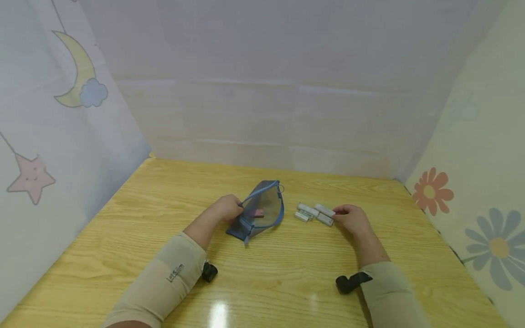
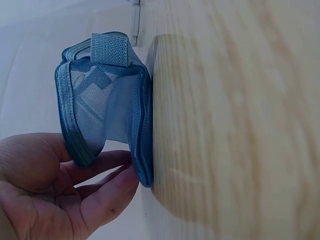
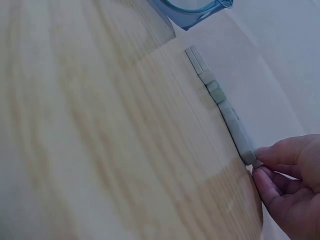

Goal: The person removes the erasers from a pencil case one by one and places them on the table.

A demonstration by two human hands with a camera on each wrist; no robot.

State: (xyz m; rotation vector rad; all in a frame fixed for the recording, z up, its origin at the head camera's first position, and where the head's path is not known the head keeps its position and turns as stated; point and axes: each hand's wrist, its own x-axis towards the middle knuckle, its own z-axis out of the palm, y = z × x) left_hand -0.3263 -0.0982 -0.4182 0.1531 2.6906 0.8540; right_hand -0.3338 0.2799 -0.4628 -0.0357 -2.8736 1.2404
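A blue mesh zipper pouch (image 1: 264,205) lies on the table with its zippered mouth spread wide. A small pink block (image 1: 259,213) shows inside it. My left hand (image 1: 229,208) grips the pouch's left side; in the left wrist view the thumb lies at the zipper edge (image 2: 70,115) and the fingers are by the lower edge. To the right of the pouch, several small white and pale green blocks, eraser-like (image 1: 307,210), lie in a tight group. My right hand (image 1: 352,220) pinches the end of the rightmost white block (image 3: 237,135) between thumb and fingertips, low at the tabletop.
The wooden table (image 1: 283,282) runs back to a pale cloth backdrop (image 1: 262,114). Printed cloth walls rise at left and right. A black wrist camera (image 1: 210,272) sits on the left sleeve and another camera (image 1: 348,284) on the right.
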